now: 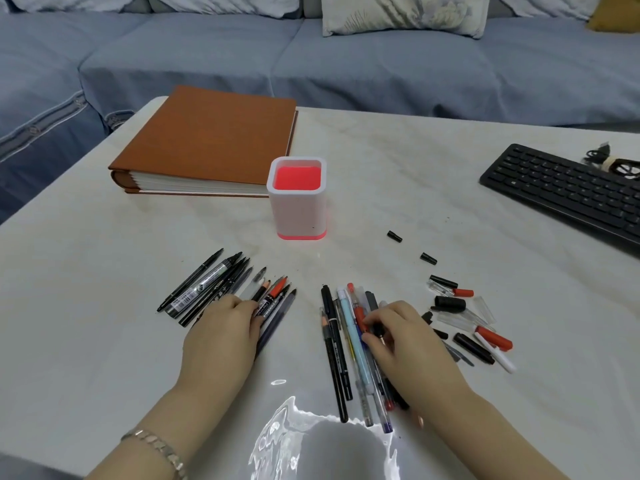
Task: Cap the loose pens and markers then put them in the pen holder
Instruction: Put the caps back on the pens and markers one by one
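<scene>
Two bare hands work just in front of the white square plastic pen holder (297, 202) with a red inside, which stands upright on the pale marble-look table (415, 161). Nearer than the holder and to its left, the left hand (221, 337) lies palm down on a fan of uncapped black and red pens and markers (204, 289), fingers bent onto the barrels; whether it grips one I cannot tell. Their tips point away, past the holder's left side. Nearer and to the holder's right, the right hand (405, 344) pinches a black-ended pen (377, 330) in a second bundle of pens (343, 341) lying lengthwise away from the person. Loose black, red and clear caps (450, 303) lie scattered further right. Behind the holder to its left lies a thick brown album (207, 140); far to its right, a black keyboard (561, 192).
</scene>
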